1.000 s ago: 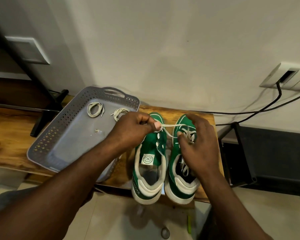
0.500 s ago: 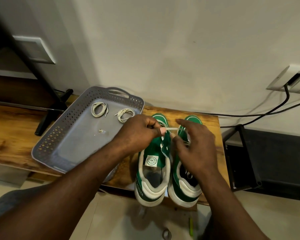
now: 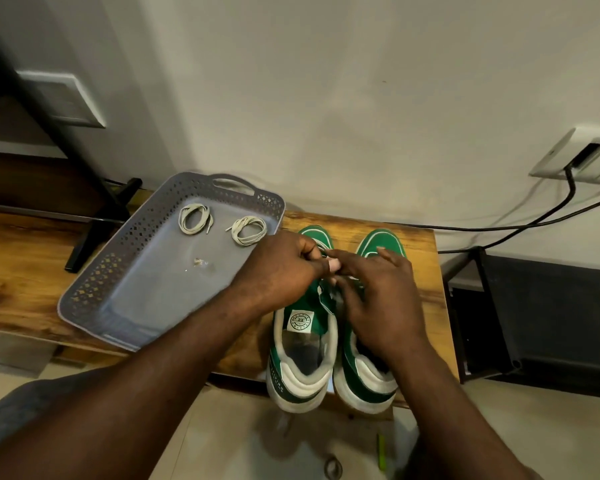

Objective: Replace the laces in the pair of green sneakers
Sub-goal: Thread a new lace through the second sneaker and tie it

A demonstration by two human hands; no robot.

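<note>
Two green sneakers with white soles stand side by side on a wooden bench, heels toward me: the left sneaker (image 3: 300, 344) and the right sneaker (image 3: 368, 379). My left hand (image 3: 278, 271) pinches a white lace above the left sneaker's eyelets. My right hand (image 3: 378, 296) is over the gap between the shoes, its fingertips meeting the left hand's at the lace. The laced parts of both shoes are hidden by my hands. Two coiled white laces, one (image 3: 194, 219) beside the other (image 3: 248, 230), lie in a grey perforated tray (image 3: 94, 289).
The wooden bench (image 3: 25, 271) runs along a white wall. A black stand leg (image 3: 94, 230) rests behind the tray. Black cables (image 3: 534, 221) lead to a wall socket at right. A dark box (image 3: 541, 323) sits right of the bench.
My hands have come together above the left sneaker; the lace stretched between them a second ago is now hidden. The view has shifted slightly.
</note>
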